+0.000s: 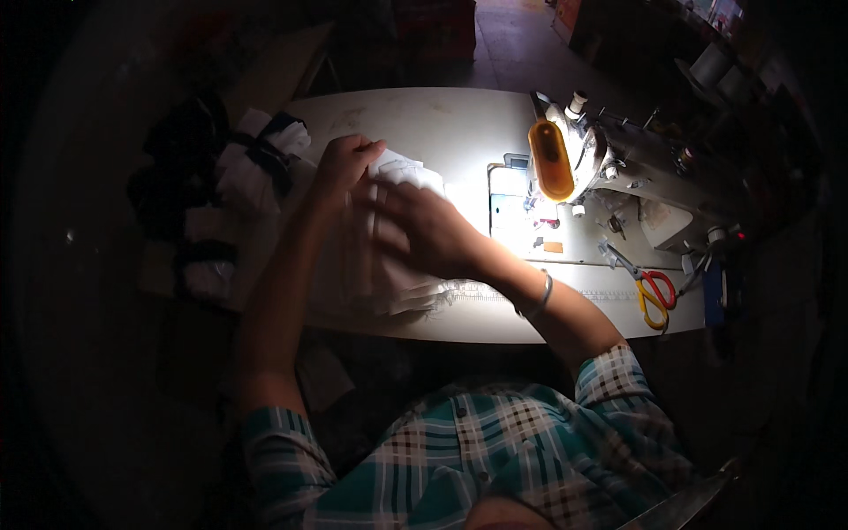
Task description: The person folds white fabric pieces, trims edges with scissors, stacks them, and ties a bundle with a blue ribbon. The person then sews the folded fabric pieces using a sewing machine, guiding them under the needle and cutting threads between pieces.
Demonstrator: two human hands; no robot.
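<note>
A stack of white cloth pieces lies on the left part of the sewing table, its layered edges frayed toward me. At the stack's far left corner, my left hand is closed, with thumb and fingers gripping the cloth's edge. My right hand lies across the top of the stack, fingers stretched out and apart, slightly smeared by motion. Its palm faces down over the cloth, and its fingertips point toward my left forearm.
On the right stands a sewing machine with an amber oval cover and a bright lamp glow. Scissors with red and yellow handles lie near a ruler strip. Tied dark-and-white cloth bundles sit at the left.
</note>
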